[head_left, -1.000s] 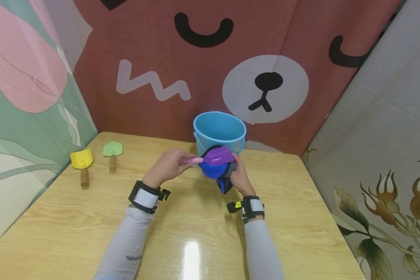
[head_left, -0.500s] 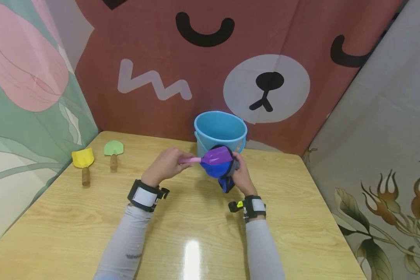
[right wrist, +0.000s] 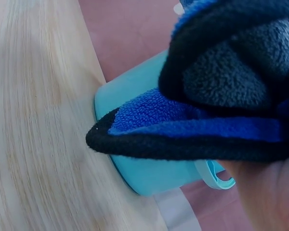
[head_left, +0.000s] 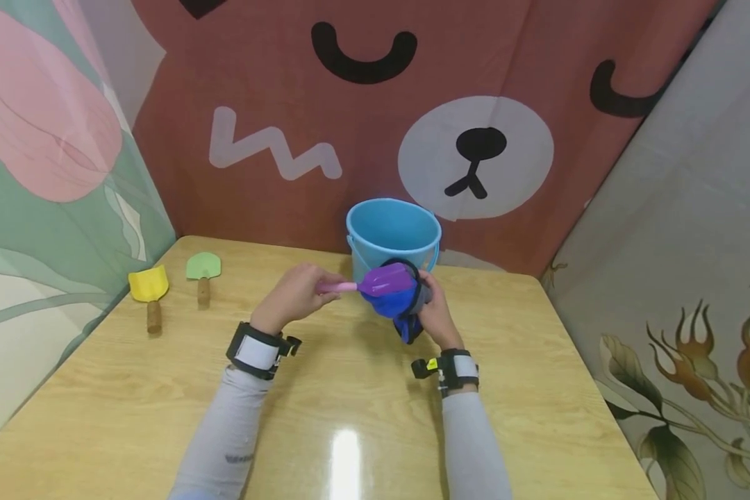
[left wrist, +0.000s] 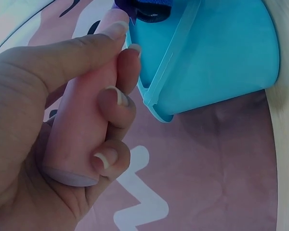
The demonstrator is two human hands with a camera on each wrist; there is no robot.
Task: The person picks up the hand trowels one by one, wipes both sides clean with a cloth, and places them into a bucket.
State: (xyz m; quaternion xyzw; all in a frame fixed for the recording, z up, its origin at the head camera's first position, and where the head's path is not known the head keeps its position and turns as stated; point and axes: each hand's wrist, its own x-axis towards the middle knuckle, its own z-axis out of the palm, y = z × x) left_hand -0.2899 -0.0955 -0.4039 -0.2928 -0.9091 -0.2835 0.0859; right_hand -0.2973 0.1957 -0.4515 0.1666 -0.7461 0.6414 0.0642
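A toy shovel with a purple blade [head_left: 387, 279] and a pink handle [left wrist: 79, 127] is held level above the table. My left hand [head_left: 292, 295] grips the handle, fingers curled round it in the left wrist view. Under and behind the blade lies a blue cloth [head_left: 395, 304] with black edging and a grey side. My right hand [head_left: 436, 314] holds this bunched cloth at the blade's right end, one corner hanging down. The cloth [right wrist: 154, 113] covers most of the right fingers in the right wrist view. Just behind the shovel stands a light blue bucket [head_left: 375, 255].
At the table's left lie a yellow shovel [head_left: 148, 283] and a green shovel [head_left: 203, 265], both with wooden handles. The wooden table [head_left: 300, 417] meets a brown curtain [head_left: 275, 201] with a bear print at its back edge.
My right hand and the cloth have shifted slightly to the right along the purple blade. The left hand keeps its grip on the handle and barely moves.
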